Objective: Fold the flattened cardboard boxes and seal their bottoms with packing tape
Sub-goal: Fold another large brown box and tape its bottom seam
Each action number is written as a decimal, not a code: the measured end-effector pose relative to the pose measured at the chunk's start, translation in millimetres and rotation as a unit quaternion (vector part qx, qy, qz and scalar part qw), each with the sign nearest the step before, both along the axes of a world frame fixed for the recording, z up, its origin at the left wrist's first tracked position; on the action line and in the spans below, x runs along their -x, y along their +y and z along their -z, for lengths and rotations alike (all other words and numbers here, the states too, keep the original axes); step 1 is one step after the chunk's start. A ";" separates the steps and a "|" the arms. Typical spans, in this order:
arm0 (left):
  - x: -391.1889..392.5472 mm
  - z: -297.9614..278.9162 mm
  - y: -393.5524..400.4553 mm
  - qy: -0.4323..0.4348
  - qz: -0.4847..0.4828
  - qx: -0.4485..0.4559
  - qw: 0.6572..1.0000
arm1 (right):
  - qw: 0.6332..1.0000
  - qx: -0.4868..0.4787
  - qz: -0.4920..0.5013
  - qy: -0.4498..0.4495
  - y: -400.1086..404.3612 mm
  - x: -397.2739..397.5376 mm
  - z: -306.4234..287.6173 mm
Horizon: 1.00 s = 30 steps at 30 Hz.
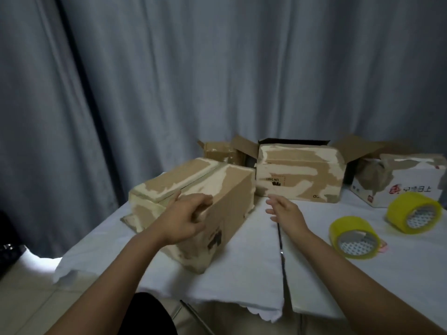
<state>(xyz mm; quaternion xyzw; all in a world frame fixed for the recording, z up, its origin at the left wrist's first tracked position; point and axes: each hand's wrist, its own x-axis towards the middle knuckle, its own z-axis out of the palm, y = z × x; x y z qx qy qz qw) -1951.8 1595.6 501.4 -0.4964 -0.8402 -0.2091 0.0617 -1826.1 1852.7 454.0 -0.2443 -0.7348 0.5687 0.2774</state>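
The left hand (186,218) grips the top edge of a folded cardboard box (205,213) whose bottom flaps look closed. The right hand (285,211) hovers just beside it, fingers spread, holding nothing. Likely next — sealing: two yellow tape rolls (354,236) lie right of that hand.

Matt brown cardboard box (193,201), patched with pale worn tape; glossy translucent yellow plastic tape rolls (354,236); white cloth over the table (242,262); soft grey fabric curtain (217,68)
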 end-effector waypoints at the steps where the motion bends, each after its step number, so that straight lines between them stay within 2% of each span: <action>1: 8.7 -1.8 -12.7 -0.012 -0.009 0.003 1.000 | 1.000 -0.010 0.004 -0.006 -2.8 8.0 -1.7; 4: 28.9 -3.0 -44.6 -0.009 -0.086 -0.029 0.996 | 0.999 -0.036 0.006 -0.026 -14.0 31.8 -14.0; 8: 36.2 20.8 -48.2 0.144 -0.260 -0.037 0.954 | 0.997 -0.043 -0.035 -0.059 -29.8 68.5 -34.1; 9: 33.0 22.6 -43.4 0.138 -0.292 -0.029 0.946 | 0.996 -0.032 -0.052 -0.069 -34.1 77.5 -38.5; 11: 32.9 25.0 -35.3 0.072 -0.330 -0.016 0.941 | 0.994 0.005 -0.068 -0.089 -40.4 93.9 -44.0; 13: 35.7 27.8 -33.8 0.024 -0.332 -0.035 0.942 | 0.995 0.011 -0.050 -0.088 -41.7 102.8 -45.1; 17: 42.4 35.1 -37.9 0.068 -0.293 -0.117 0.947 | 0.999 -0.040 0.017 -0.029 -42.1 83.1 -32.5; 20: 58.1 38.8 -42.6 0.043 -0.254 -0.159 0.953 | 0.994 -0.093 0.052 -0.001 -46.2 49.4 -5.0; 22: 67.3 37.6 -43.1 0.024 -0.214 -0.190 0.958 | 0.993 -0.092 0.058 0.040 -49.5 26.7 7.2; 24: 73.0 35.7 -35.7 0.026 -0.209 -0.209 0.955 | 0.990 -0.114 0.030 0.077 -59.0 6.3 12.1; 28: 68.1 33.5 -1.3 0.017 -0.265 -0.203 0.943 | 0.967 -0.210 -0.107 0.095 -78.3 -10.7 5.5; 30: 55.1 34.9 14.2 -0.012 -0.261 -0.233 0.937 | 0.970 -0.194 -0.104 0.100 -71.2 -7.3 -1.7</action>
